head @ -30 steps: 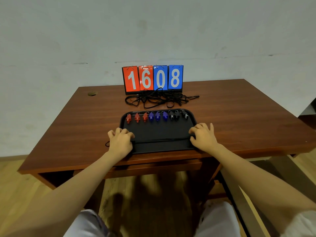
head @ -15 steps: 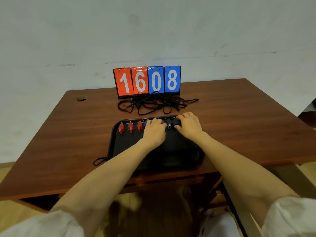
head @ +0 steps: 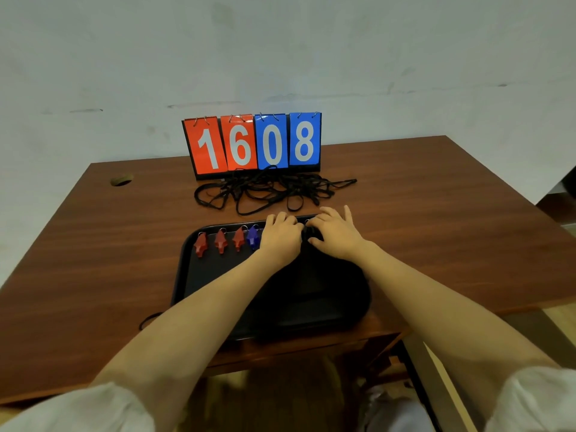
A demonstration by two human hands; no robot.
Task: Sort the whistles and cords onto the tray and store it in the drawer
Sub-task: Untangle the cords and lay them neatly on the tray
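At the far rim of the black tray (head: 218,275), both hands are working side by side along the row of whistles. Three red whistles (head: 220,241) and one blue whistle (head: 253,238) are showing to the left of the hands, each pointing its mouthpiece toward the person. The left hand (head: 280,238) is lying knuckles-up over the middle of the row with its fingers bent down. Whether it is grasping anything beneath them cannot be told. The right hand (head: 335,233) is lying just beside it, fingers reaching over the rim and thumb tucked against a black whistle (head: 308,233). Whether that amounts to a pinch or a mere touch is not clear either.

The tangled black cords (head: 268,190) are lying on the tabletop (head: 93,244) just beyond the fingertips, between the tray and the flip scoreboard (head: 252,141). The pile is stretching left to right, parallel to the tray's rim, and one tail is trailing off to the right. Its bulk is sitting nearer the left hand, so a short forward reach is probably all the cords are asking for. One loose cord (head: 149,319) is curling off the tray's near left corner.
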